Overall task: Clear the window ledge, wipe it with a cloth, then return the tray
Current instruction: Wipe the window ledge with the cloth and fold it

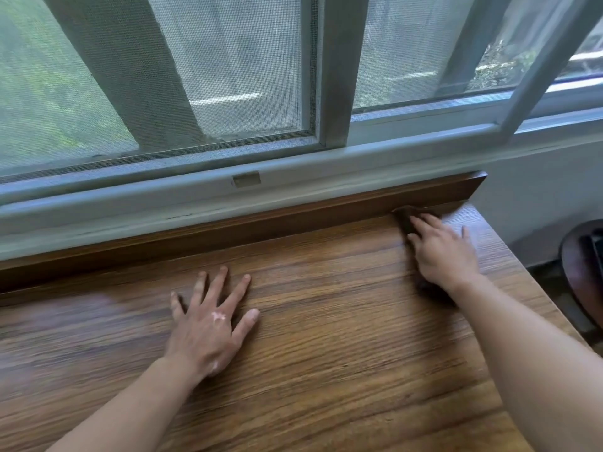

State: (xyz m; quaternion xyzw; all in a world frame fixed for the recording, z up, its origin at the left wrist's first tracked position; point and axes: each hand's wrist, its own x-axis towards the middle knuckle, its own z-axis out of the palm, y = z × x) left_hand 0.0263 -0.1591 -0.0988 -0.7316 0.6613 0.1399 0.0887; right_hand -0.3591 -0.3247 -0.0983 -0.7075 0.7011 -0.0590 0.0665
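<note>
The wide wooden window ledge (326,321) stretches across the view below the window. My left hand (210,324) lies flat on its middle, fingers spread, holding nothing. My right hand (440,252) presses a dark brown cloth (406,220) onto the ledge at the far right corner, against the raised wooden back strip (293,216). Most of the cloth is hidden under that hand; a dark bit of it shows near the wrist. No tray is in view.
A grey window frame (332,93) with mesh screens rises behind the ledge. The ledge ends at the right edge (522,272); beyond it stands a dark round stool or seat (584,272) on the floor by the white wall.
</note>
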